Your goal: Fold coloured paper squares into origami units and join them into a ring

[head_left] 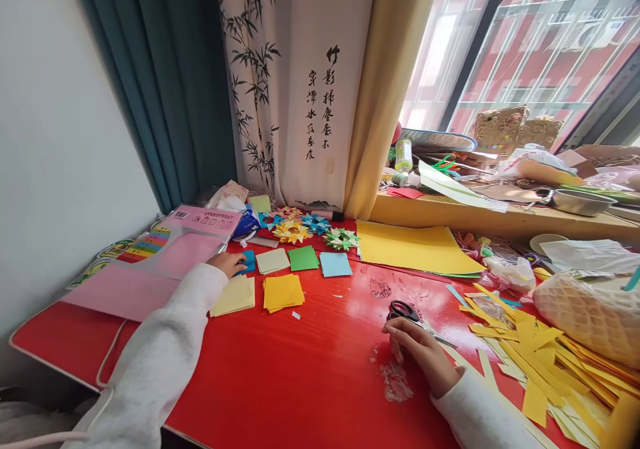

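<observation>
Your left hand touches the blue paper squares, well left of the scissors; can't tell if its fingers grip. Your right hand, loosely curled, thumb and fingertips slightly apart, is just your side of the scissors.

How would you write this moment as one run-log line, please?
left hand: touching blue paper squares | right hand: near black-handled scissors | yellow paper squares: stacked on red table

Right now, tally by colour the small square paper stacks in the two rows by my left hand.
Dark blue stack, under left hand: 1
Light blue stack: 1
Green stack: 1
Golden yellow stack: 1
Pale stacks, cream to light yellow: 2
Total: 6
</observation>
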Tool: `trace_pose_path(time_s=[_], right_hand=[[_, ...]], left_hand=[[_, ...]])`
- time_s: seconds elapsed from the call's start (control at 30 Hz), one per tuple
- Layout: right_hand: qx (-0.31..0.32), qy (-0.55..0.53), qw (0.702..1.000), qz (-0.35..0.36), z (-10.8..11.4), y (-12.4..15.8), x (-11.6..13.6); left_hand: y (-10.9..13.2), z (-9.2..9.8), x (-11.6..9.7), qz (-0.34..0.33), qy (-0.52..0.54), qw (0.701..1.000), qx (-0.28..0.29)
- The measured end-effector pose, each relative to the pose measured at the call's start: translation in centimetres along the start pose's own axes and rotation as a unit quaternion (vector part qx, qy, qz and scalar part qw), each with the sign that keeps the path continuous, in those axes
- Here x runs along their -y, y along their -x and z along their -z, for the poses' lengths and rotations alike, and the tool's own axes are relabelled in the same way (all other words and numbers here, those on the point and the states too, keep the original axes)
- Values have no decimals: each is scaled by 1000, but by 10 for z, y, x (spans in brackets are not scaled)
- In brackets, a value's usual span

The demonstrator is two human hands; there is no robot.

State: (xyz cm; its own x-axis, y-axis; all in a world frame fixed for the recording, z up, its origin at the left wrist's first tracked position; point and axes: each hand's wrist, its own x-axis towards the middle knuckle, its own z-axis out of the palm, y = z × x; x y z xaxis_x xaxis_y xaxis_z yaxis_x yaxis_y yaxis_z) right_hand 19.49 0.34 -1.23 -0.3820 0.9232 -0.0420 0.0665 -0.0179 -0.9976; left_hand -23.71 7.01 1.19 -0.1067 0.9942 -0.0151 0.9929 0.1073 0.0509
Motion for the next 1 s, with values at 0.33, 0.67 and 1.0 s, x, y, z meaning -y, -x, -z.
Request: trace_pose_path(time_s=[0.33,0.67,1.0], right_hand=[[-6,0,1000,-13,-1,1,0],[2,0,1000,-12,0,0,-1],[-4,8,1000,-23,-2,0,3]], left_hand=[[3,3,-2,-13,-37,998,39],[3,0,-1,1,-35,999,28],[4,-5,5,-18,-11,1000,1]])
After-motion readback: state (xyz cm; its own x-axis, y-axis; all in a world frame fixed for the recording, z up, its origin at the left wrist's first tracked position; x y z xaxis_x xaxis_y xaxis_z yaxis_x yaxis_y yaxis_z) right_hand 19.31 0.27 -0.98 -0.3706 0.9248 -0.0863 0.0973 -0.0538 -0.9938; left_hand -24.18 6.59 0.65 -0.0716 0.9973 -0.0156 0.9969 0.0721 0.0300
